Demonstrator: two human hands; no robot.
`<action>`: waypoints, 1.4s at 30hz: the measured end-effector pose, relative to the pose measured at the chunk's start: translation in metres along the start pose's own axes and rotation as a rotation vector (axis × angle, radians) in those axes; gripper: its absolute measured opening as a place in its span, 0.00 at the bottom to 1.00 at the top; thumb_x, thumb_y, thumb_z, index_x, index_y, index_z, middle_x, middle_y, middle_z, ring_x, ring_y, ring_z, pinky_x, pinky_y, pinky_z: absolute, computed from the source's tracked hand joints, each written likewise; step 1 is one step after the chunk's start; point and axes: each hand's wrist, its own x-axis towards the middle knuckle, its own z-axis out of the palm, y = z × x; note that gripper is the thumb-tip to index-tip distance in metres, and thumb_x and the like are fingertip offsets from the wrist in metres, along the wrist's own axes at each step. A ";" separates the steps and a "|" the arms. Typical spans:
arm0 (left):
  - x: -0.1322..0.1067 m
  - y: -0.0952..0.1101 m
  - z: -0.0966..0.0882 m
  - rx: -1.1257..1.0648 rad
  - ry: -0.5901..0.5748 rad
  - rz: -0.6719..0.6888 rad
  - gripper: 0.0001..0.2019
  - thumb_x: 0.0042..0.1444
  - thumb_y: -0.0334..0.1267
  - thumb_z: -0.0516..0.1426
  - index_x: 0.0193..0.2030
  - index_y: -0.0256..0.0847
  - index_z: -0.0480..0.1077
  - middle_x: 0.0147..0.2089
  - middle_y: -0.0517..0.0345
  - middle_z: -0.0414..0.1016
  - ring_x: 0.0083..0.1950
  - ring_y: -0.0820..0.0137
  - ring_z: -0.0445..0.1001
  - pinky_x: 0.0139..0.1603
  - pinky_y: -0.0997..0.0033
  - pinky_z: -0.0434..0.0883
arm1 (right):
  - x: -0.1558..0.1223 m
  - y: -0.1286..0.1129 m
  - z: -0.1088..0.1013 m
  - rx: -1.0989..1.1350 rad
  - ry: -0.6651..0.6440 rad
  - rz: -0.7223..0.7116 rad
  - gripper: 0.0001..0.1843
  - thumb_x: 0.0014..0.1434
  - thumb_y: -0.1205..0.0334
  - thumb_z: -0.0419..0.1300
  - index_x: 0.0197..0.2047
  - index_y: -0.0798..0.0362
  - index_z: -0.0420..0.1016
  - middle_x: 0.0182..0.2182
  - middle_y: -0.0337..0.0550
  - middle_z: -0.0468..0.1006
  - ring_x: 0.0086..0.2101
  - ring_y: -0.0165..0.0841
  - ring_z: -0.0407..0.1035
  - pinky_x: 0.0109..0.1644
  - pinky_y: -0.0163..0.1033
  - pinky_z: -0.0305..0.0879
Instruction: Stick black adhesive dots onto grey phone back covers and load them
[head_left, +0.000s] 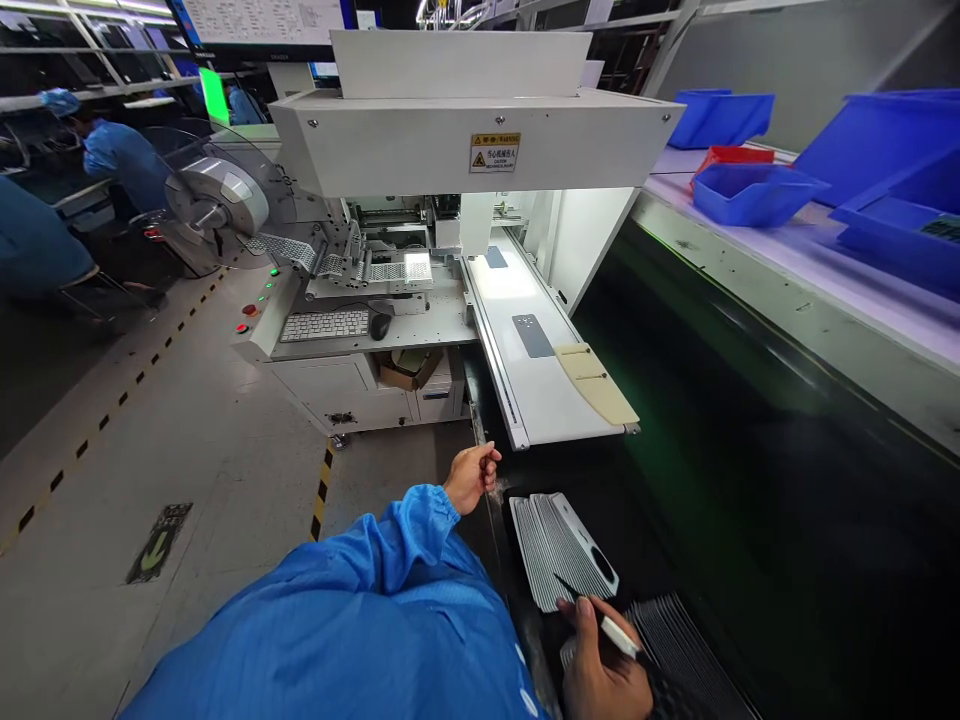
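Note:
My left hand (pixel 472 477) hovers left of the fanned stack, in front of the conveyor's near end, with its fingers curled in and nothing visible in them. Between the fingers of my right hand (pixel 604 668) is a slim tool with a dark pointed tip and a white handle (pixel 619 637). Its tip lies over the near part of a fanned stack of thin, pale-edged phone-sized plates (pixel 551 545). A second row of darker-edged plates (pixel 686 640) lies to the right, partly behind my right hand.
A white conveyor (pixel 540 395) runs out of the machine (pixel 480 145), carrying grey plates (pixel 532 336) and a beige board (pixel 596 383). A keyboard (pixel 326 325) and mouse (pixel 380 326) rest left. Blue bins (pixel 757 193) line the right shelf. Seated people (pixel 127 160) are at far left.

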 end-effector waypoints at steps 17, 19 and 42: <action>0.005 -0.002 0.011 0.018 -0.039 -0.025 0.17 0.55 0.47 0.64 0.26 0.37 0.68 0.19 0.66 0.56 0.19 0.78 0.55 0.22 0.75 0.51 | 0.001 0.003 -0.003 -0.062 0.032 0.036 0.27 0.51 0.38 0.69 0.40 0.55 0.77 0.28 0.45 0.83 0.33 0.40 0.80 0.41 0.39 0.76; 0.004 -0.004 0.015 0.024 -0.052 -0.035 0.16 0.54 0.47 0.64 0.26 0.36 0.68 0.19 0.66 0.56 0.19 0.78 0.55 0.22 0.75 0.51 | 0.001 0.005 -0.005 -0.062 0.059 0.050 0.28 0.50 0.37 0.69 0.40 0.55 0.77 0.28 0.45 0.83 0.33 0.40 0.80 0.40 0.38 0.76; 0.005 -0.003 0.015 0.048 -0.053 -0.009 0.16 0.52 0.48 0.63 0.26 0.37 0.67 0.19 0.67 0.54 0.19 0.78 0.54 0.22 0.75 0.50 | 0.010 0.000 -0.003 -0.074 0.008 0.001 0.30 0.48 0.36 0.70 0.38 0.55 0.76 0.26 0.46 0.82 0.30 0.41 0.80 0.34 0.39 0.76</action>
